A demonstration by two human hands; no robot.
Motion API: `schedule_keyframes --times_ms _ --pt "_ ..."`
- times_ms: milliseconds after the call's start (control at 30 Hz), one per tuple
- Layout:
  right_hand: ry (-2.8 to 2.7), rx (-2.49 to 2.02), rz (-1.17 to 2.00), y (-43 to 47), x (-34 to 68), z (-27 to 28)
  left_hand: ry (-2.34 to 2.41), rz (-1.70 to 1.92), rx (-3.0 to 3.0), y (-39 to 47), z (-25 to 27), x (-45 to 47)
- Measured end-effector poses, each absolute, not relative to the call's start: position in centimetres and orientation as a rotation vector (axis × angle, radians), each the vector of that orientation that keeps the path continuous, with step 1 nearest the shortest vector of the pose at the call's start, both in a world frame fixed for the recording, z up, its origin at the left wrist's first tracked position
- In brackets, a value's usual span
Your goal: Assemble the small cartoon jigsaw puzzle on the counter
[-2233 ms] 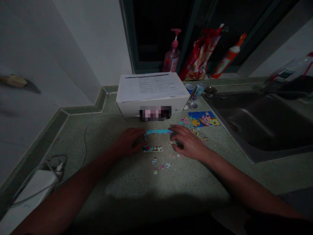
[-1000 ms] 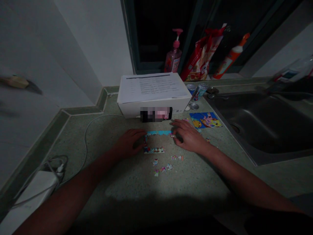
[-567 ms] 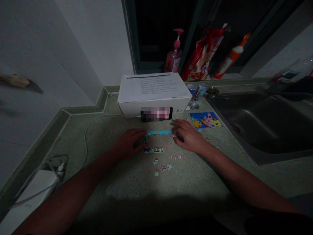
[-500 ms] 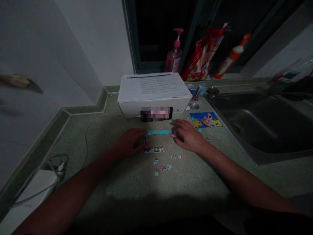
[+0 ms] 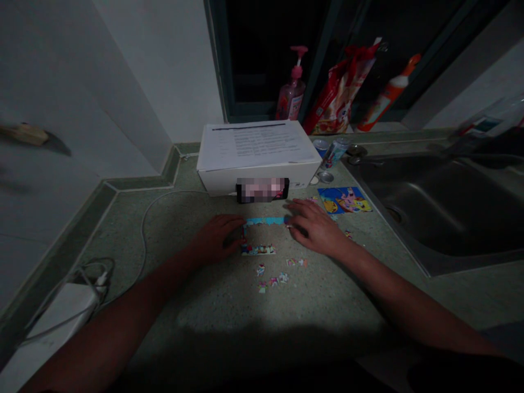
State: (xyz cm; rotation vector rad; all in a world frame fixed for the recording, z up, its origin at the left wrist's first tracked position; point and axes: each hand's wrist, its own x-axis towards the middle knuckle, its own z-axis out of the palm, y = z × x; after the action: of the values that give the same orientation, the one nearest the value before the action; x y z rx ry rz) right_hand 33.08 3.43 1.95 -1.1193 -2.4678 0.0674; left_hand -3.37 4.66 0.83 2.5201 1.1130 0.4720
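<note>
Puzzle border [image 5: 266,221] between both grips [image 5: 216,237] [image 5: 317,226]

Bare right hand [image 5: 315,229] covers right end of the blue-topped partial jigsaw frame [image 5: 266,220]; can't tell if its grip holds a piece. Bare left hand [image 5: 216,237] partly hides frame's left side. Loose multicoloured jigsaw pieces [image 5: 274,281]: motifs too small. Black rectangular phone [image 5: 262,190]: screen pixelated. Printed white paper sheet [image 5: 254,146]: text unreadable. Clear plastic bottle [image 5: 489,123] blurred, cut by right edge, as is grey steel sink [image 5: 454,207]. White plastic box [image 5: 57,314] cut off left.
</note>
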Motion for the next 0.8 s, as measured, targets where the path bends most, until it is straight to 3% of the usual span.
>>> schedule_keyframes --times_ms 800 --pt "-2.429 -1.09 0.095 2.6 33.8 1.5 1.056 0.515 2.592 4.9 0.3 -3.6"
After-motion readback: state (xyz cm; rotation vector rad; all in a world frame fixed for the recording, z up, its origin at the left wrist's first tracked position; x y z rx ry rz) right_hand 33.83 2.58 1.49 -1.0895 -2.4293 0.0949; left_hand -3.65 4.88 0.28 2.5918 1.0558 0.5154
